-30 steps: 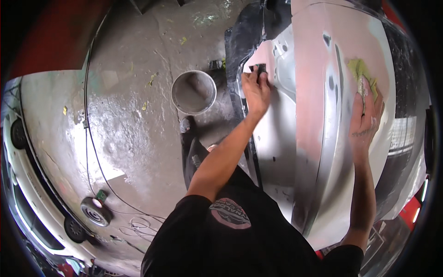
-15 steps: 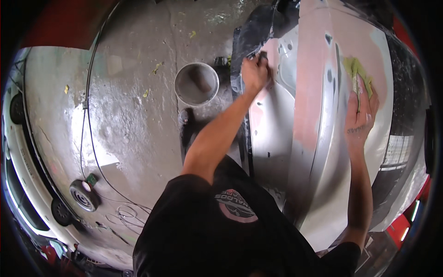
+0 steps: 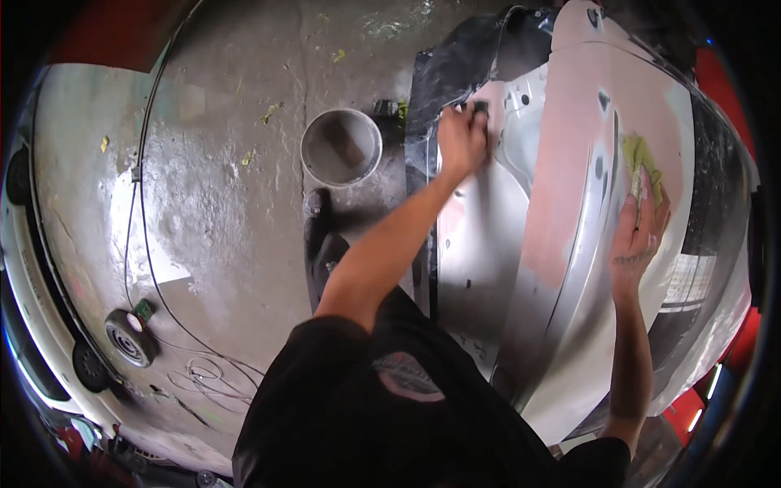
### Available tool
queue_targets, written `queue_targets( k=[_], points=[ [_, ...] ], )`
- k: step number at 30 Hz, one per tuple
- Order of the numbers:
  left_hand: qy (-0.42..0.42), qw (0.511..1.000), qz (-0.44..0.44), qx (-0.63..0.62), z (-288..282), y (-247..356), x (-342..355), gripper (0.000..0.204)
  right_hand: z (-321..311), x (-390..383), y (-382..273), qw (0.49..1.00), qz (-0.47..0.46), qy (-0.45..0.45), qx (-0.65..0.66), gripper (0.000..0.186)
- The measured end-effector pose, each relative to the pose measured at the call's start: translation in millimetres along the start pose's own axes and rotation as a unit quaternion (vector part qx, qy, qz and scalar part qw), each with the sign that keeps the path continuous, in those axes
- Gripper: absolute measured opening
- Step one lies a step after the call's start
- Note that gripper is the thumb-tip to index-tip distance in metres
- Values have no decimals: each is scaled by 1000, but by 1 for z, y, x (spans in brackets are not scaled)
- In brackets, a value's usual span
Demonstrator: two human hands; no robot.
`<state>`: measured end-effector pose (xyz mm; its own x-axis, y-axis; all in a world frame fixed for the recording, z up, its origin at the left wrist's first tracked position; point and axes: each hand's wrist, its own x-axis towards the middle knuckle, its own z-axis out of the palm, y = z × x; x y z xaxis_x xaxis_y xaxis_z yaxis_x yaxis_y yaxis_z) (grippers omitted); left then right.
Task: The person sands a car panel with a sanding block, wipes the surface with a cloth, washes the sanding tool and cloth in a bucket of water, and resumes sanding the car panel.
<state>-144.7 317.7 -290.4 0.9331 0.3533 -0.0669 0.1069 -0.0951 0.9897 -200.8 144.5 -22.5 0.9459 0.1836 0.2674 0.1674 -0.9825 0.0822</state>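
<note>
The silver car panel at my right carries patches of pink primer, with a wide primed strip along it. At its far left edge my left hand is closed around a small dark pad, pressing it to the panel. My right hand rests on the panel's right side, its fingers on a crumpled yellow-green cloth. Part of the cloth is under the fingers. Black plastic sheeting covers the area beyond my left hand.
On the wet concrete floor stands a round grey bucket holding liquid and a brown block. A hose runs down the left. Near it lies a loose wheel, and a white car is parked at the far left. Dark masking borders the panel's right.
The view has shifted, so the panel appears farther right and the bucket slightly left. Both hands keep hold of the pad and the cloth; my right hand sits slightly lower in view.
</note>
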Motion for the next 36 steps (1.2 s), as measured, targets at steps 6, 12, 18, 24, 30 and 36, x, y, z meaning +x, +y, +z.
queue_targets(
  k=[6,12,18,24,30,36],
  points=[
    [-45,997,-44,-44,-10,17,-40,42,-2,-3,1,1000,0,-6,-21,45],
    [-30,999,-23,10,-7,-15,13,34,5,2,-5,1000,-2,-9,18,46],
    [-19,998,-10,-52,-3,4,-19,35,-2,1,-2,1000,9,-2,-12,45],
    [-40,998,-38,-1,-2,1,-30,36,1,-1,-3,999,18,-16,-22,44],
    [8,999,-42,18,-4,-20,16,35,6,3,-5,1000,-19,-5,-14,43],
    [-21,995,-48,-89,-4,5,-32,34,-8,-1,-2,999,9,-29,-13,44]
  ],
)
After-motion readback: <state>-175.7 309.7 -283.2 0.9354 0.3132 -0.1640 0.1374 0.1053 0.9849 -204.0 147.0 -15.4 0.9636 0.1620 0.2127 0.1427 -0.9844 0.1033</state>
